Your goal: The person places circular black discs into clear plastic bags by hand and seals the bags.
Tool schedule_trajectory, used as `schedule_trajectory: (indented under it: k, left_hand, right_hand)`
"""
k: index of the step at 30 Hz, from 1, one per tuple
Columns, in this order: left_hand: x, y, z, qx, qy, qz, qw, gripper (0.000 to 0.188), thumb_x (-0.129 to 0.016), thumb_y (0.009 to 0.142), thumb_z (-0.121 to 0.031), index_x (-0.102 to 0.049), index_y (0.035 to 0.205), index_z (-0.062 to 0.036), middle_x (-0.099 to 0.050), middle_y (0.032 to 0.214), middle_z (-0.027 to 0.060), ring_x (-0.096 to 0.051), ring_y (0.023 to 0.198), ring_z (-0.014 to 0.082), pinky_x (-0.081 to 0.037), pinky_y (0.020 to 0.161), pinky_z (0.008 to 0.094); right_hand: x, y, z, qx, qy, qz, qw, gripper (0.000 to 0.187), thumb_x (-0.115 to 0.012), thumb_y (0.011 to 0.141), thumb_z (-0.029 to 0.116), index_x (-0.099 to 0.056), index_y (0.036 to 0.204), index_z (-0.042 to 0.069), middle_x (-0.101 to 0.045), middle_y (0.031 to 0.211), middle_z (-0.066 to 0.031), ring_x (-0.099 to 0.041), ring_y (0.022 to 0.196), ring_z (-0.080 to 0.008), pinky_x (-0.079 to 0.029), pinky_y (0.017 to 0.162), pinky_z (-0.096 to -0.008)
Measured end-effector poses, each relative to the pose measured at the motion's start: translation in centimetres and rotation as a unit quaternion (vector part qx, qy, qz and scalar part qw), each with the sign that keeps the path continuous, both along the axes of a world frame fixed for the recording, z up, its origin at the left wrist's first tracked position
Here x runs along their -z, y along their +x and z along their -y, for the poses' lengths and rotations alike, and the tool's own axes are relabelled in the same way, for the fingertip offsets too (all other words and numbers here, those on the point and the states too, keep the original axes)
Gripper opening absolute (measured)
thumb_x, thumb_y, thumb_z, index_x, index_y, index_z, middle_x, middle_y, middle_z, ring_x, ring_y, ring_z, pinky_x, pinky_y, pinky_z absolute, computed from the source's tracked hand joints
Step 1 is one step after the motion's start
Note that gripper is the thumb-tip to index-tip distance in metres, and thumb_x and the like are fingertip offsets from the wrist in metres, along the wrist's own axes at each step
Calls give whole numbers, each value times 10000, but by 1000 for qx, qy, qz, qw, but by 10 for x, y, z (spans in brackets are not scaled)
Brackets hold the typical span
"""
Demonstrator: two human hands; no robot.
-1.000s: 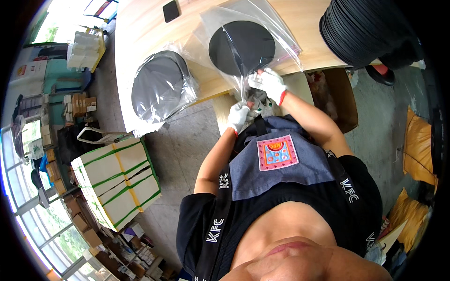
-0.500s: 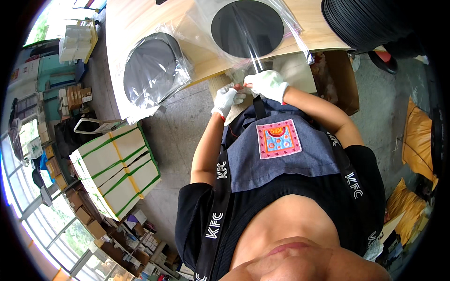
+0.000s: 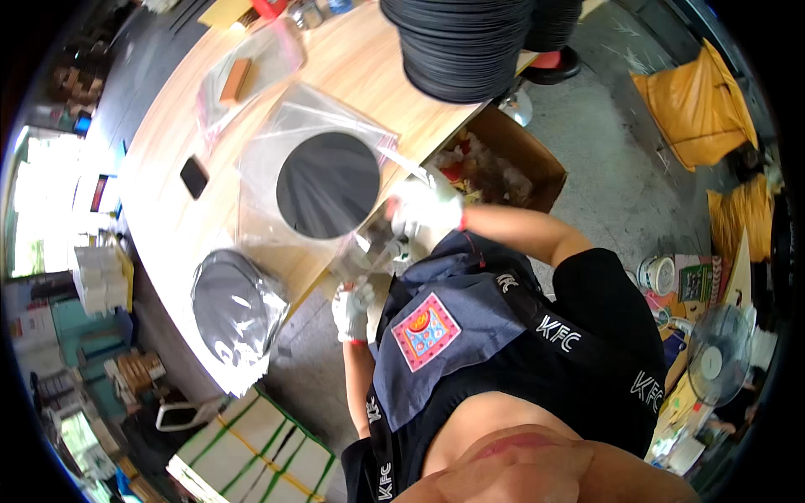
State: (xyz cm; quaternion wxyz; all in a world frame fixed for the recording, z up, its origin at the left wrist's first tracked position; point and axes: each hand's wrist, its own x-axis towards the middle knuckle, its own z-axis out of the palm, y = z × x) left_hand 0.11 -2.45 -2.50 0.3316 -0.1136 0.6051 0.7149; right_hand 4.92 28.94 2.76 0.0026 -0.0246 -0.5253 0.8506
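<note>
At the near edge of the wooden table (image 3: 161, 151), 2 white-gloved hands are at work, well apart from each other. The left hand (image 3: 353, 313) has its fingers curled, the tips close to loose clear film (image 3: 359, 259) hanging past the edge; whether they pinch it I cannot tell. The right hand (image 3: 426, 207) is blurred, its fingertips together near the same film, so its hold cannot be told either. The left forearm rises nearly upright from below; the right comes in almost level from the right, its hand higher and pointing left. Just beyond, 1 black disc (image 3: 328, 185) lies flat on the table amid clear plastic sheeting (image 3: 285, 119). Left of it sits 1 plastic-wrapped black round bundle (image 3: 228, 303); a tall black stack (image 3: 461, 52) stands farther off.
</note>
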Motion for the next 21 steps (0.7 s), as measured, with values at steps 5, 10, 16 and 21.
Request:
schedule_trajectory:
  k: [5, 10, 16, 21]
  left_hand:
    - [-9, 1, 8, 37, -79, 46, 995, 188, -573, 924, -175, -599, 1003, -6, -676, 915, 164, -661, 654, 224, -545, 547, 308]
    - [15, -7, 4, 35, 103, 2, 994, 250, -549, 943, -169, -589, 1109, 14, -668, 1020, 125, -657, 789, 197, -541, 693, 295]
    - [-2, -18, -10, 57, 51, -66, 995, 207, -508, 949, -151, -541, 1102, -14, -632, 1105, 173, -656, 899, 249, -537, 761, 357]
    - [-2, -1, -10, 42, -26, -8, 999, 174, -521, 933, -146, -575, 1017, -3, -666, 1036, 157, -675, 834, 237, -536, 734, 321]
  right_hand:
    - [4, 65, -181, 329, -32, 184, 926, 74, -582, 915, 98, -518, 885, 77, -624, 776, -103, -509, 504, -74, -373, 420, -198]
    - [1, 17, -70, 146, 376, 8, 915, 189, -671, 850, 139, -586, 1014, 99, -659, 905, -43, -612, 741, -165, -493, 638, -303]
    - [-2, -73, -2, -39, 712, -289, 639, 526, -737, 696, 182, -609, 1206, 173, -573, 1246, -61, -530, 1153, -241, -429, 972, -377]
    - [35, -115, -36, -29, 720, -251, 647, 403, -685, 764, 131, -634, 1162, 161, -590, 1248, -59, -529, 1173, -250, -423, 993, -369]
